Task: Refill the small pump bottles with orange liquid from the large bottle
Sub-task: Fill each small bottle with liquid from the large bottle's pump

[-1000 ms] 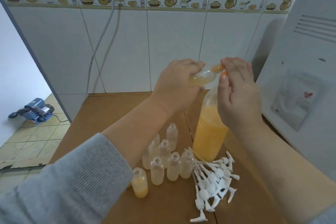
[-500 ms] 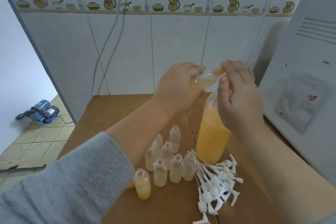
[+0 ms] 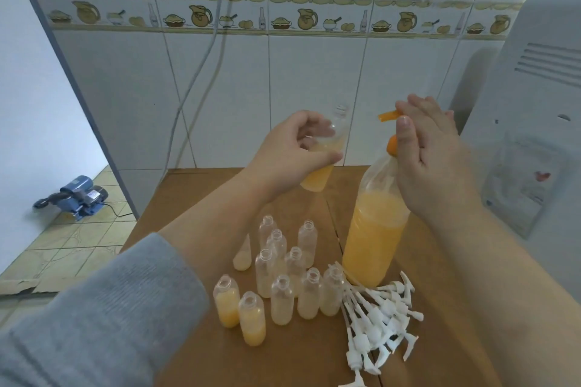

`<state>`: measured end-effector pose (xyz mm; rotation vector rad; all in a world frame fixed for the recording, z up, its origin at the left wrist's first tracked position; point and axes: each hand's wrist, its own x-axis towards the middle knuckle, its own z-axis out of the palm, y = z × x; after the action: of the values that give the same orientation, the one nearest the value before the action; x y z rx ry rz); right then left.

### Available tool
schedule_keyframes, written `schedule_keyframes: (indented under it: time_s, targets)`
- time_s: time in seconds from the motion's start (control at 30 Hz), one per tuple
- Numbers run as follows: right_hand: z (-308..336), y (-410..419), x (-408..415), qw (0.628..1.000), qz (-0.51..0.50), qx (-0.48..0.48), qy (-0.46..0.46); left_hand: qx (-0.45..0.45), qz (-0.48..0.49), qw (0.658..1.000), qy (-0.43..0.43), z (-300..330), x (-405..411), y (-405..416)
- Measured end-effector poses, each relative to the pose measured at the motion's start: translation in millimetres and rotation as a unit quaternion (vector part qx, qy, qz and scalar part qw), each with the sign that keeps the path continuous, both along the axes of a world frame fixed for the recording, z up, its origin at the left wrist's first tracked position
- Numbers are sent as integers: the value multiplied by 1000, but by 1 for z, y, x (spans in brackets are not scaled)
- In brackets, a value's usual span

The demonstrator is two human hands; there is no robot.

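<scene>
The small bottle (image 3: 320, 163), about half full, has come away from the big bottle's (image 3: 374, 236) orange spout (image 3: 389, 116) and now stands upright in the left hand's (image 3: 292, 151) curled fingers. The right hand (image 3: 430, 154) pinches the spout. This fill looks finished; empties (image 3: 283, 264) wait below.

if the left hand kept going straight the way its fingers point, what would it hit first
Probably the large bottle: the left hand, gripping a small bottle, points right toward its neck and the right hand. Depth is unclear.
</scene>
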<state>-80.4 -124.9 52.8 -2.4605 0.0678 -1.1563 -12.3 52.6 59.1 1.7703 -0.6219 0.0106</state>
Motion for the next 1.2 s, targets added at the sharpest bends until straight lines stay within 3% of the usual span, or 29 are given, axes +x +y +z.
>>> schedule_keyframes:
  time_s: [0.1,0.2,0.37,0.53,0.77,1.0,1.13,1.2]
  targets:
    - [7,-3,1,1000,-18,-13,5,-28,37,999,12,-5,-4,23]
    - [6,-6,3,998,-31,-27,41,-15,144,989,14,-21,-5,56]
    - [1,-6,4,997,-50,-46,46,61,275,956,76,-73,-2,117]
    - [-2,-3,6,997,-48,-47,50,172,244,941,155,-126,-12,148]
    - [-4,-4,9,995,-67,-56,40,218,206,932,204,-165,-12,155]
    - [-6,-2,10,995,-81,-56,25,212,158,954,138,-180,-17,145]
    - [-6,-2,10,994,-85,-59,20,216,84,956,180,-185,-11,162]
    - [-7,-2,10,994,-87,-61,17,177,119,957,195,-183,-1,170]
